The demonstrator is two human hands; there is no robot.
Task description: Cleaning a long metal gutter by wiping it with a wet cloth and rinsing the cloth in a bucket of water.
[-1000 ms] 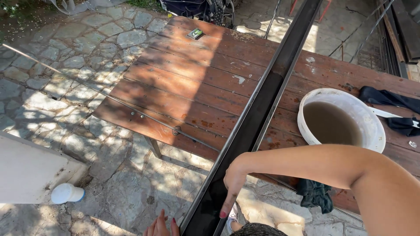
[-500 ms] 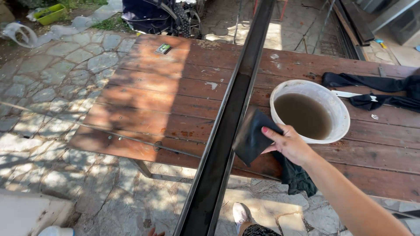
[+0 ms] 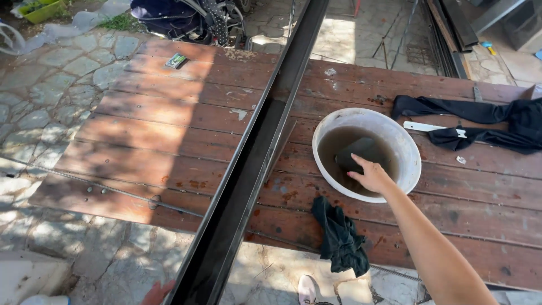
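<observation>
Outdoors, right hand (image 3: 372,176) is dipping a dark cloth (image 3: 357,153), gripped at its near edge, into a white basin (image 3: 411,148); soaked, it likely handles limp and heavy.

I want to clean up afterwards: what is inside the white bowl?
The white bowl holds murky brown water and a dark sponge pressed in by the right hand. The cloudy water hides the bottom.

- one white basin (image 3: 411,148) of murky water, under the hand (image 3: 372,176)
- one dark sponge (image 3: 357,153) at the fingertips
- two dark cloths: one (image 3: 340,237) just below the hand, one (image 3: 485,116) beyond it
- one long black metal beam (image 3: 254,164) left of the hand
- one wooden worktop (image 3: 169,141)
</observation>
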